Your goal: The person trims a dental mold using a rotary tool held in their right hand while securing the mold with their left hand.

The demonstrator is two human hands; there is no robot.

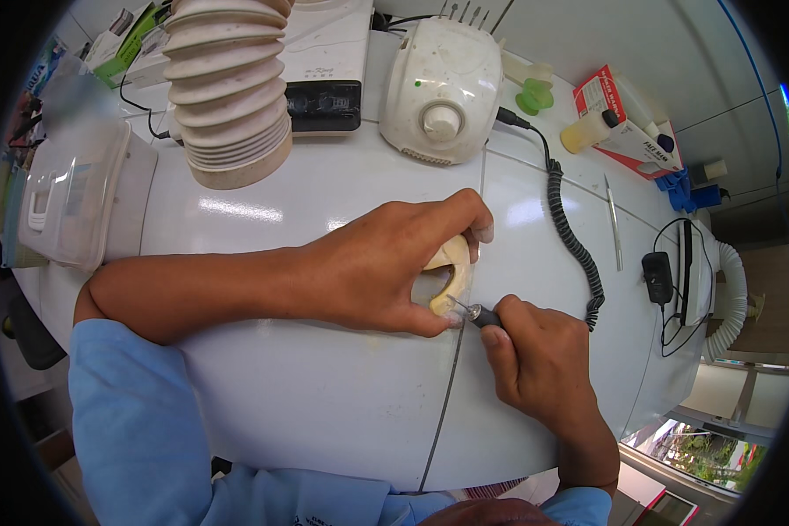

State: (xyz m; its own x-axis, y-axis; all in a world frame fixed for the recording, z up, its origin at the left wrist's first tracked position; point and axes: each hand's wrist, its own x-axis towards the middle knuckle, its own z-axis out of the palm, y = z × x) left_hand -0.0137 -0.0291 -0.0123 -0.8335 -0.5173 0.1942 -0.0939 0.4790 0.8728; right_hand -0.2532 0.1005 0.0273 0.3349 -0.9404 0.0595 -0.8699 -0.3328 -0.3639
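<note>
My left hand [386, 267] reaches across from the left, fingers and thumb curled around a cream-yellow, horseshoe-shaped dental cast [451, 276]. Part of the cast is hidden behind that hand. In my right hand [539, 355] is a rotary handpiece [479, 315], dark-bodied with a metal nose and a thin bur. The bur's tip is at the cast's near end, close to my left thumb; whether it touches cannot be made out.
Ahead stands a white micromotor control box [443, 88] with a coiled black cord [565, 228]. A ribbed hose [228, 88] hangs at the upper left, beyond a lidded plastic container [79, 202]. To the right lie a thin metal tool [614, 223], a red-white box [631, 131] and a black adapter [657, 278].
</note>
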